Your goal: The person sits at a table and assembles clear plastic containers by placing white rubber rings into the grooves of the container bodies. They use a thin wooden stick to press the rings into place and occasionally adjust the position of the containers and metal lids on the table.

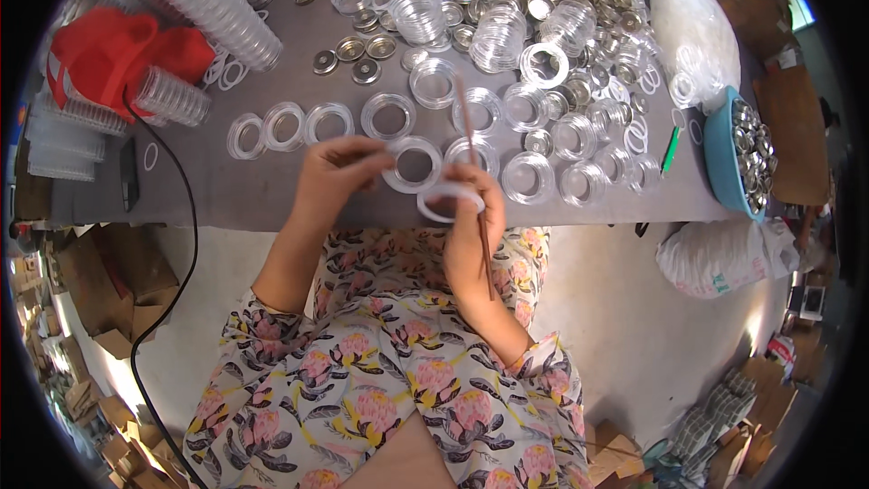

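Pointing lengthwise away, brown stick (466, 127) clasped by right fingers (490, 188); cannot tell about left fingers (369, 165).

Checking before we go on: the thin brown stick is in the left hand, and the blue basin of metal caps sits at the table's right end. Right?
One thing is off: the head view shows the thin brown stick in the right hand. The blue basin of metal caps does sit at the table's right end.
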`<state>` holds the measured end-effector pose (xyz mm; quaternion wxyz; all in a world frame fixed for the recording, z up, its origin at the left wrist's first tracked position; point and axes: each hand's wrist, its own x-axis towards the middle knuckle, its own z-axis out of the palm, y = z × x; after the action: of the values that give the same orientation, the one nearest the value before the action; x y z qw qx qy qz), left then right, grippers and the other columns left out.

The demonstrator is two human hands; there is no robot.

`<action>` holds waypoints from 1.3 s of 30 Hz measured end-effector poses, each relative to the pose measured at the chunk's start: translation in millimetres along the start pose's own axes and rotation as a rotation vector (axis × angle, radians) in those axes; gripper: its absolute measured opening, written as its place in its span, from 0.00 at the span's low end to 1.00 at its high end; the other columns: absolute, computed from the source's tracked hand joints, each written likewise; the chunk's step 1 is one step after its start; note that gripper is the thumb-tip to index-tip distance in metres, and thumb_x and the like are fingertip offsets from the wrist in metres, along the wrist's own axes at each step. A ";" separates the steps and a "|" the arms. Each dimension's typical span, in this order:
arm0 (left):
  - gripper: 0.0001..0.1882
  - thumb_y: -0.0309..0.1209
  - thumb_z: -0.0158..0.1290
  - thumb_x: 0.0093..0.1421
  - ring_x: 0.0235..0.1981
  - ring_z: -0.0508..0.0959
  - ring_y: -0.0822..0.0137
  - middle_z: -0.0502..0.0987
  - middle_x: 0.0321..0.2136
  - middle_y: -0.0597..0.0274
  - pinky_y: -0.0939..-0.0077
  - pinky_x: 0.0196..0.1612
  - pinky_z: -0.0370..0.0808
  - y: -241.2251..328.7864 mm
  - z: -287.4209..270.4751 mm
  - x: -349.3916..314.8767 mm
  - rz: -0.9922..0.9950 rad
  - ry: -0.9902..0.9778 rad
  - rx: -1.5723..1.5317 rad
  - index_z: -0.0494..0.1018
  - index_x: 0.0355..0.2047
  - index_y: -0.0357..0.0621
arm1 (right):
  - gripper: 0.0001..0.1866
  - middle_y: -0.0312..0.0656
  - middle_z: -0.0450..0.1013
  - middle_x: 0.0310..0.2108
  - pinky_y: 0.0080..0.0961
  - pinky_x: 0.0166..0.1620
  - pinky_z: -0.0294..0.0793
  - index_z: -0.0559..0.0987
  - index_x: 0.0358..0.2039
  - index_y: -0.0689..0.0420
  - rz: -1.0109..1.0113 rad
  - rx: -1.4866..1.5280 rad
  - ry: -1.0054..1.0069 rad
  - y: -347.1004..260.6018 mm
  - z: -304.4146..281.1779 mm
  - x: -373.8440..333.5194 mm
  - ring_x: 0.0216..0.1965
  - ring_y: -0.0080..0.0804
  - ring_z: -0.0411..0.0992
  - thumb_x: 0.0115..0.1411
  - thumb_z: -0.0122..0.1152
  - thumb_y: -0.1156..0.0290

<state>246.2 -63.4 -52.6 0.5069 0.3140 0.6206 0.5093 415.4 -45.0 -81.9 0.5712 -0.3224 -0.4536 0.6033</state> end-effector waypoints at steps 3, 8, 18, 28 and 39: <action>0.06 0.22 0.57 0.49 0.28 0.72 0.80 0.75 0.29 0.66 0.87 0.26 0.66 -19.0 -12.0 27.7 0.410 0.224 -0.028 0.76 0.30 0.36 | 0.11 0.46 0.70 0.37 0.20 0.36 0.70 0.69 0.39 0.65 -0.192 -0.023 0.136 3.0 -3.8 9.6 0.33 0.27 0.71 0.61 0.42 0.71; 0.06 0.24 0.58 0.44 0.27 0.73 0.68 0.74 0.26 0.66 0.76 0.27 0.68 -21.5 -2.8 61.0 1.057 0.378 0.847 0.76 0.26 0.44 | 0.14 0.45 0.71 0.32 0.17 0.30 0.67 0.70 0.36 0.65 -0.110 0.006 0.090 -0.2 -16.5 10.2 0.27 0.24 0.67 0.62 0.42 0.66; 0.08 0.24 0.56 0.43 0.31 0.71 0.61 0.73 0.27 0.63 0.69 0.34 0.68 -10.2 -10.0 49.1 0.876 0.022 1.141 0.74 0.28 0.43 | 0.09 0.36 0.70 0.27 0.12 0.24 0.61 0.72 0.33 0.62 -0.017 -0.093 0.111 -6.9 -18.2 14.9 0.21 0.15 0.63 0.61 0.44 0.71; 0.11 0.22 0.59 0.43 0.27 0.72 0.69 0.72 0.25 0.62 0.78 0.29 0.67 23.5 47.2 -10.7 0.697 -0.264 0.525 0.74 0.29 0.41 | 0.03 0.46 0.70 0.25 0.29 0.25 0.67 0.72 0.29 0.58 -0.411 -0.859 0.069 -11.9 -19.3 41.3 0.23 0.44 0.69 0.52 0.55 0.77; 0.06 0.26 0.56 0.50 0.19 0.74 0.75 0.77 0.22 0.61 0.89 0.20 0.66 16.8 16.6 57.6 0.206 -0.063 0.077 0.76 0.27 0.35 | 0.14 0.39 0.67 0.26 0.20 0.24 0.64 0.71 0.28 0.57 -0.457 -0.605 -0.016 -13.0 -36.1 41.8 0.22 0.27 0.66 0.41 0.64 0.82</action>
<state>243.2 -1.3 -53.9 0.4586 0.4112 0.5879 0.5245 447.5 1.7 -78.3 0.5664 -0.3624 -0.6760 0.3015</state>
